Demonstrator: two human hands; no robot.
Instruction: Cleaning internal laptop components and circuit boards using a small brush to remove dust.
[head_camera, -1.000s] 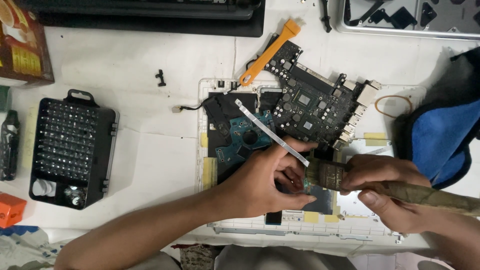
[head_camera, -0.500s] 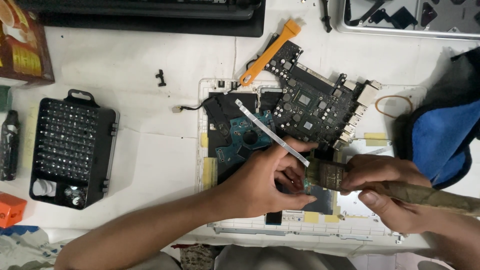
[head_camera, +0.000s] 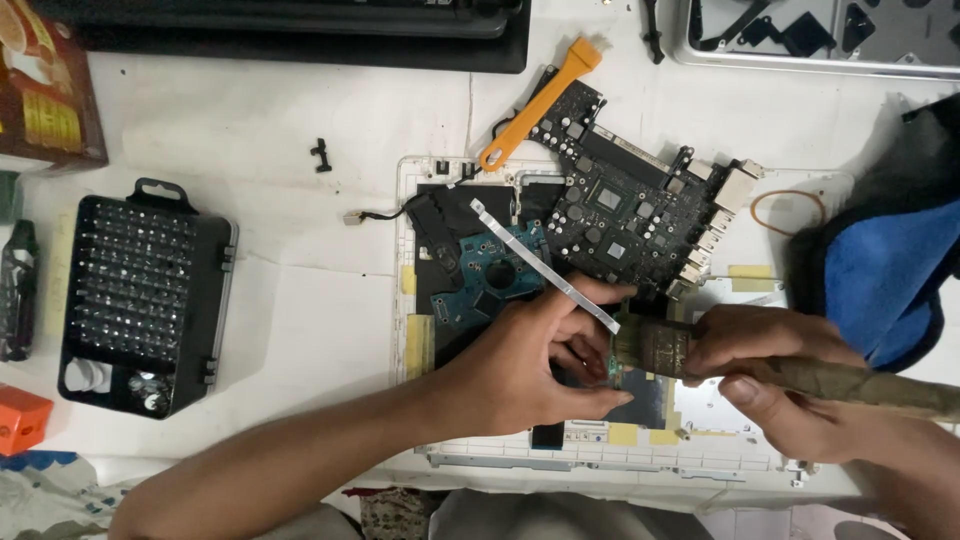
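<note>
My left hand (head_camera: 535, 365) pinches a small green circuit board (head_camera: 611, 365) over the open white laptop case (head_camera: 700, 455). My right hand (head_camera: 775, 375) grips an old paintbrush (head_camera: 670, 350) by its worn wooden handle, with the metal ferrule and bristles against that small board. A dark main board (head_camera: 625, 215) lies tilted on the case just beyond my hands. A blue hard-drive board (head_camera: 495, 275) sits in the case, and a thin grey metal strip (head_camera: 545, 265) lies across it.
An orange plastic pry tool (head_camera: 540, 105) rests at the main board's far corner. A black case of screwdriver bits (head_camera: 140, 295) stands open at the left. A blue and black cloth (head_camera: 885, 270) lies at the right, a rubber band (head_camera: 790, 210) beside it.
</note>
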